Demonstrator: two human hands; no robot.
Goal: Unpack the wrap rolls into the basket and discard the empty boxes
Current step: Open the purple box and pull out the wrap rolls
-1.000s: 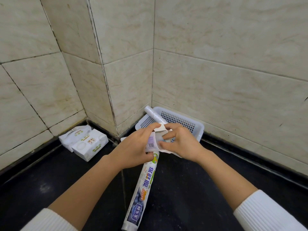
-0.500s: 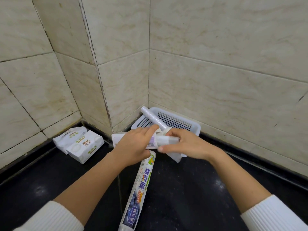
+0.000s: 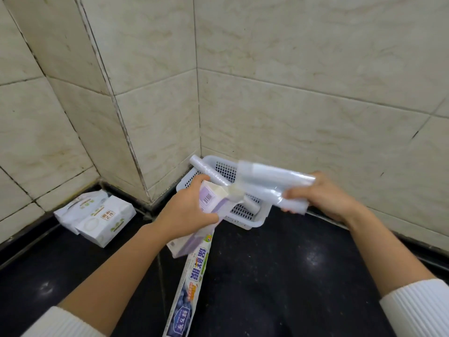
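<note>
At the bottom edge of the frame, two white ribbed sleeves enter from the lower left and lower right corners. Between the forearms, a long printed wrap box (image 3: pixel 188 285) lies on the black floor (image 3: pixel 279 276), running from the bottom centre up toward the middle of the frame.

Above it, at centre, the left hand (image 3: pixel 184 210) is closed around a white and purple box (image 3: pixel 209 203), its barcode side facing up and its open end flaps pointing to the right. The lower end of this box reaches down behind the left wrist, over the top of the printed wrap box.

To the right of centre, the right hand (image 3: pixel 325 193) grips one end of a clear wrap roll (image 3: pixel 272 183), which extends leftward toward the open flaps. The roll is motion-blurred and shows doubled, so whether its far end is clear of the box cannot be told.

Behind the hands, a white perforated basket (image 3: pixel 245 222) sits in the corner where the tiled walls (image 3: pixel 303 93) meet; another wrap roll (image 3: pixel 209 172) leans inside it, its upper end sticking out over the back rim at upper left.

At left of the frame, two white tissue packs (image 3: pixel 97 215) lie on the floor against the wall.
</note>
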